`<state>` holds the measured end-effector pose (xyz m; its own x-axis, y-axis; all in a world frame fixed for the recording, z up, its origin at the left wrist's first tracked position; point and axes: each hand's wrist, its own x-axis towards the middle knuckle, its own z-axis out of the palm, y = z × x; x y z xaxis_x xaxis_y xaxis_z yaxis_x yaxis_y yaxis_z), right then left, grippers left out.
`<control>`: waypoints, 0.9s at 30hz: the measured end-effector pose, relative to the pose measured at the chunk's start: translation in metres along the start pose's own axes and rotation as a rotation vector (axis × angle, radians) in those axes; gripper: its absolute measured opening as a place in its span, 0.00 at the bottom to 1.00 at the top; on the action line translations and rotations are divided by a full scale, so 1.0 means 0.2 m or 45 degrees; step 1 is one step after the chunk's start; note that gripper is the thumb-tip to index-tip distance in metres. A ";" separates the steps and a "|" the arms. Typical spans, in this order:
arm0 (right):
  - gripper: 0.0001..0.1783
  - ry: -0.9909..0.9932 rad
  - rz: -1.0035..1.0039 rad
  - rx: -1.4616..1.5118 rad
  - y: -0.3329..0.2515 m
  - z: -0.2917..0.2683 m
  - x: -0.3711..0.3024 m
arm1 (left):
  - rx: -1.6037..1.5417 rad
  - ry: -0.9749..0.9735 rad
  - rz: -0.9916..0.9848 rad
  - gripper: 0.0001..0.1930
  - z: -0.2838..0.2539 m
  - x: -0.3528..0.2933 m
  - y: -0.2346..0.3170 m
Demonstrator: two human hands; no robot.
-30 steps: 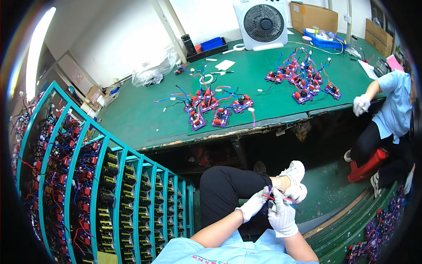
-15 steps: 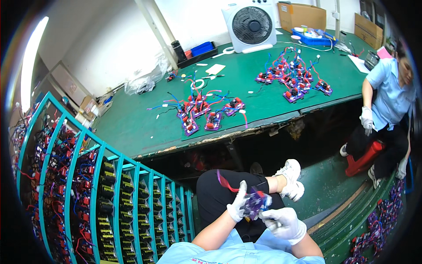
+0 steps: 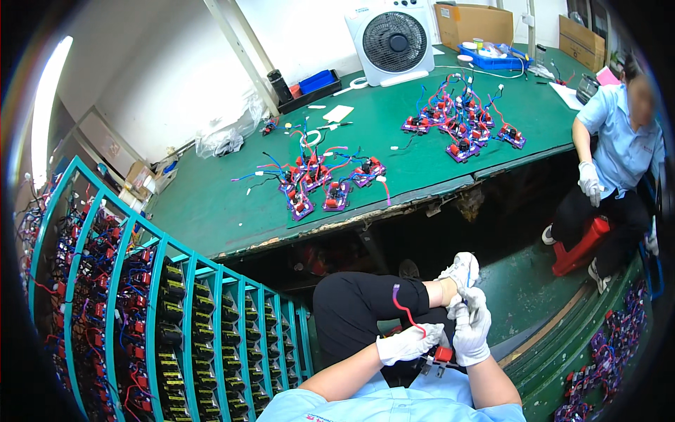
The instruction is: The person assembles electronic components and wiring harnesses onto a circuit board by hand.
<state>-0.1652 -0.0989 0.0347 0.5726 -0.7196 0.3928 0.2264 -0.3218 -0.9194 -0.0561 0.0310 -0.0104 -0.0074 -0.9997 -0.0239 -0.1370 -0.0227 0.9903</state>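
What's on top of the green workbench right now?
On the green workbench lie two clusters of purple circuit boards with coloured wires, a white fan and a blue tray. The fan hides what's behind it.

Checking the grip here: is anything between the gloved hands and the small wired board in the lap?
Nothing visible. The left hand and right hand both hold the board directly; its red wire loops up, clear of them.

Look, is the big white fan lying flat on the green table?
No, the white fan stands upright at the back of the green table, facing forward.
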 end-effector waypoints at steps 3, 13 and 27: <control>0.17 -0.106 -0.488 -0.299 0.01 -0.05 0.06 | -0.565 0.207 -0.196 0.11 0.02 0.03 0.22; 0.27 -0.969 -0.084 -0.173 -0.16 0.06 0.25 | -0.003 -0.312 -0.233 0.23 0.00 0.07 0.16; 0.51 -0.158 0.395 0.297 0.17 0.15 -0.21 | -0.587 1.146 0.204 0.14 0.12 0.11 0.00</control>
<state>-0.1577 -0.0607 -0.0133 0.7292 -0.6765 0.1036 0.1925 0.0575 -0.9796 -0.0807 0.0097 -0.0139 0.7806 -0.6239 0.0368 0.1957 0.3000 0.9337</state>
